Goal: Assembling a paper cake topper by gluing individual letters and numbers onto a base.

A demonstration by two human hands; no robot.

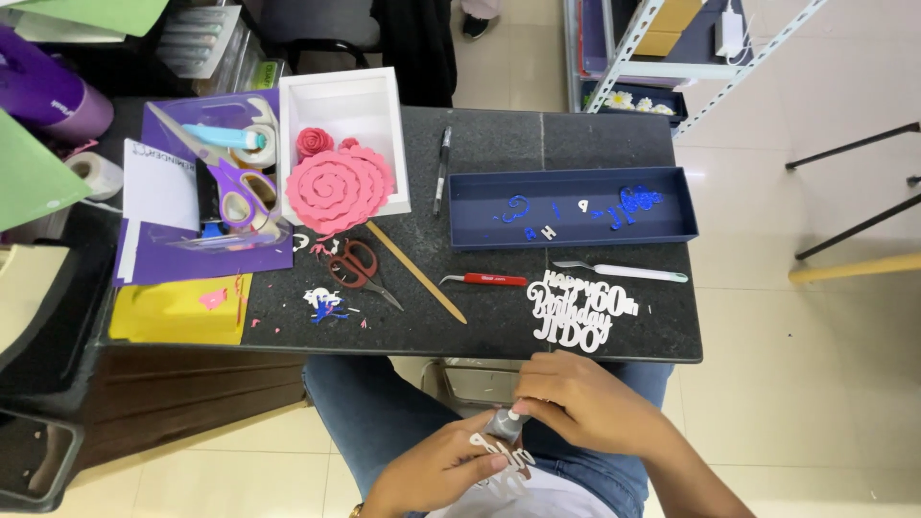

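Below the table edge, over my lap, my left hand holds a small white paper cutout between thumb and fingers. My right hand grips a small grey glue bottle, its tip pointing down at the cutout. On the dark table just above lies a larger white cut-out of lettering. Both hands meet at the cutout and touch each other.
A navy tray with small blue and white letters sits at the right. A white box holds pink paper spirals. Red scissors, purple scissors, a wooden stick, a red-handled pick, a white tool and paper sheets lie about.
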